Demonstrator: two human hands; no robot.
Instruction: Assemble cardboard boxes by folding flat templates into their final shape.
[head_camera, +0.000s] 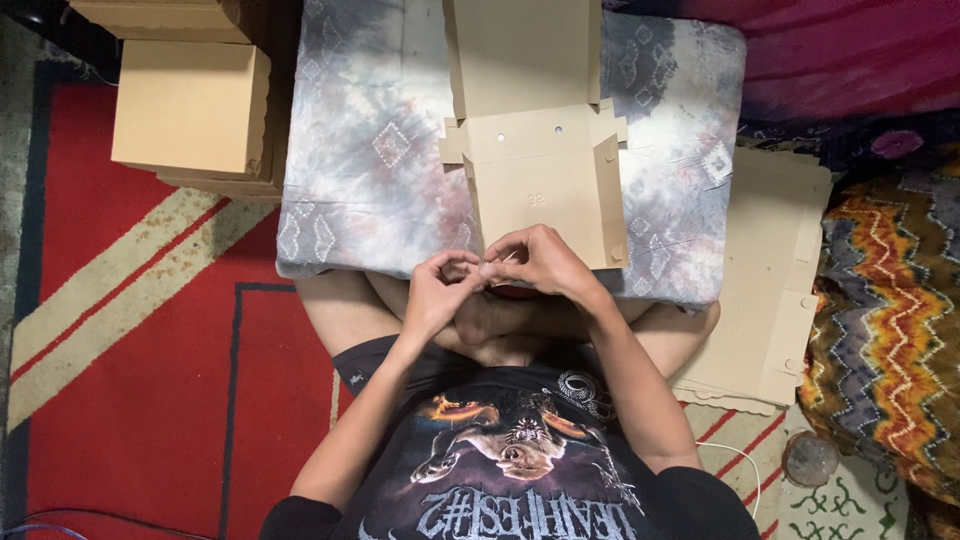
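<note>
I note both hands meet at blank's (540, 190) near edge: left hand (437, 292) and right hand (540, 262) pinch flap there; cushion (360, 150) props blank flat.

Surroundings: cardboard stock and floor coverings

Stacked closed brown cardboard boxes (190, 105) stand upper left on a red carpet with cream stripes (130, 330). A pile of flat die-cut brown cardboard sheets (770, 290) lies at right, beside a zigzag-patterned multicolour cloth (885, 320). A magenta fabric (850, 55) covers the upper right corner.
</note>
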